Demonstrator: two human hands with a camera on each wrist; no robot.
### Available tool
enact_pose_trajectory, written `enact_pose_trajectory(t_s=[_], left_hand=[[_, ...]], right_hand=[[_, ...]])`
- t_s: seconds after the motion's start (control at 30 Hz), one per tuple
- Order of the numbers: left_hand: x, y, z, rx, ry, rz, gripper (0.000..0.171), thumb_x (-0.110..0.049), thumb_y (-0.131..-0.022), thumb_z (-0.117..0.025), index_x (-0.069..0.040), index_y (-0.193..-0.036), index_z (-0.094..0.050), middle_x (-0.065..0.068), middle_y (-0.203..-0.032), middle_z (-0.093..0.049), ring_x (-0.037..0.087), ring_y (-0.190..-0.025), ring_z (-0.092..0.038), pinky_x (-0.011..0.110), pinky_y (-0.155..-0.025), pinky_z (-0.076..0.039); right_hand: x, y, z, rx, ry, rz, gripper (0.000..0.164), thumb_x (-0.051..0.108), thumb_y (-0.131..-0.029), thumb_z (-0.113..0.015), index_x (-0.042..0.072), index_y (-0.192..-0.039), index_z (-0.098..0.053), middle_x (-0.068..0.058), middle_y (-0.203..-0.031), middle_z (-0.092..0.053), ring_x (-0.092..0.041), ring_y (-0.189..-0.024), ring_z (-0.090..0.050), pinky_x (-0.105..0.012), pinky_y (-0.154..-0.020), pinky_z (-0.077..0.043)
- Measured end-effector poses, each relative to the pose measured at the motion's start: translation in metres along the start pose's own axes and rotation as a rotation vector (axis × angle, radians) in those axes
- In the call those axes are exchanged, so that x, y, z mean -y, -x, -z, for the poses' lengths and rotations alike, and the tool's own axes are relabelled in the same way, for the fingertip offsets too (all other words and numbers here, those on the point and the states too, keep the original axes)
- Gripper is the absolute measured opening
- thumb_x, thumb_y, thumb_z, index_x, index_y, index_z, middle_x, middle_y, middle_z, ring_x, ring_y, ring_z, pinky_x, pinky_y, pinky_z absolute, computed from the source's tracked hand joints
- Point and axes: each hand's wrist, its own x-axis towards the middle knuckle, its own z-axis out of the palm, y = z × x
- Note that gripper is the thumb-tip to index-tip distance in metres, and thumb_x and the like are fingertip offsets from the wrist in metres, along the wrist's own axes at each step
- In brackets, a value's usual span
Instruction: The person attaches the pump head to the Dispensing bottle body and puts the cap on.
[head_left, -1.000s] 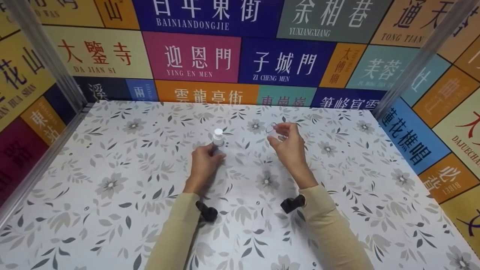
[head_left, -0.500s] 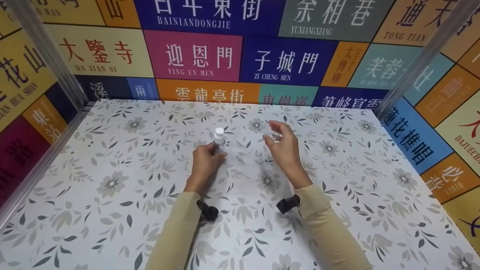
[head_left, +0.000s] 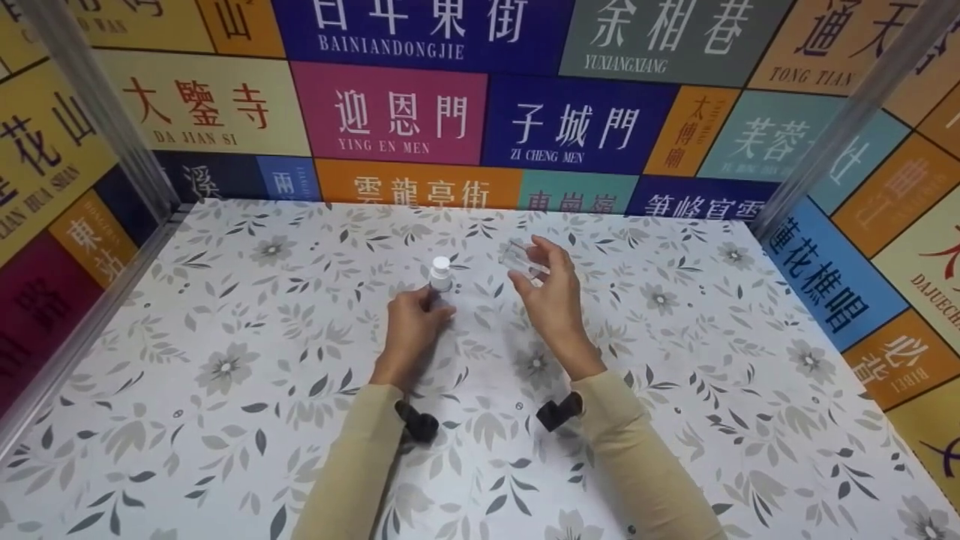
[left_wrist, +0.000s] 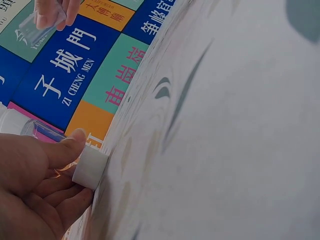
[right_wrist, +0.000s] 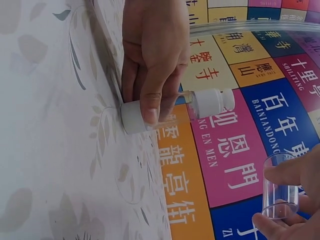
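My left hand (head_left: 412, 326) holds a small clear bottle (head_left: 441, 274) upright on the table. The bottle has a white top with a narrower white tip, and a white base (left_wrist: 91, 167) that stands on the surface. In the right wrist view, the thumb of that hand lies across the lower part of the bottle (right_wrist: 206, 103). Raised over the table to the right, my right hand (head_left: 551, 296) pinches a clear, hollow cap (head_left: 514, 256) between thumb and fingers. The cap is tilted in the head view and stands apart from the bottle.
A white tablecloth (head_left: 225, 442) with grey flowers and leaves covers the table. Behind it rises a wall (head_left: 390, 112) of coloured panels with lettering. Clear upright posts (head_left: 832, 135) stand at the back corners. Dark wrist cameras (head_left: 418, 424) sit at both cuffs.
My right hand has moved left, nearer to the bottle, and the cap has turned from showing its round rim to showing its side. My left hand and the bottle stay almost where they were.
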Motion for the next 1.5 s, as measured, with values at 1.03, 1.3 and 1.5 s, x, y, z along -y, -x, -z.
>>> enact_pose_trajectory(t_s=[1.03, 1.3, 1.5], left_hand=[[0.002, -0.002, -0.001, -0.012, -0.028, -0.035, 0.021, -0.005, -0.082, -0.077, 0.004, -0.101, -0.074, 0.014, -0.084, -0.073, 0.019, -0.072, -0.058, 0.029, -0.069, -0.048], [0.001, -0.002, -0.001, -0.033, -0.088, -0.064, 0.011, -0.006, -0.082, -0.078, 0.002, -0.089, -0.074, 0.005, -0.068, -0.061, 0.015, -0.063, -0.048, 0.026, -0.059, -0.038], [0.0, -0.002, -0.001, -0.015, -0.073, -0.027, 0.022, -0.007, -0.083, -0.077, 0.003, -0.103, -0.075, 0.012, -0.083, -0.072, 0.017, -0.071, -0.053, 0.028, -0.065, -0.042]], right_hand=[[0.014, 0.013, -0.041, -0.017, -0.135, 0.1, 0.046, 0.001, -0.089, -0.071, -0.001, -0.13, -0.052, -0.018, -0.131, -0.058, -0.031, -0.126, -0.059, -0.039, -0.102, -0.052], [0.018, 0.011, -0.043, -0.018, -0.128, 0.099, 0.043, 0.004, -0.09, -0.071, 0.001, -0.129, -0.053, -0.016, -0.132, -0.061, -0.028, -0.126, -0.059, -0.039, -0.102, -0.052], [0.021, 0.008, -0.046, -0.046, -0.128, 0.153, 0.04, 0.006, -0.09, -0.071, 0.0, -0.127, -0.055, -0.016, -0.13, -0.061, -0.028, -0.125, -0.059, -0.04, -0.101, -0.053]])
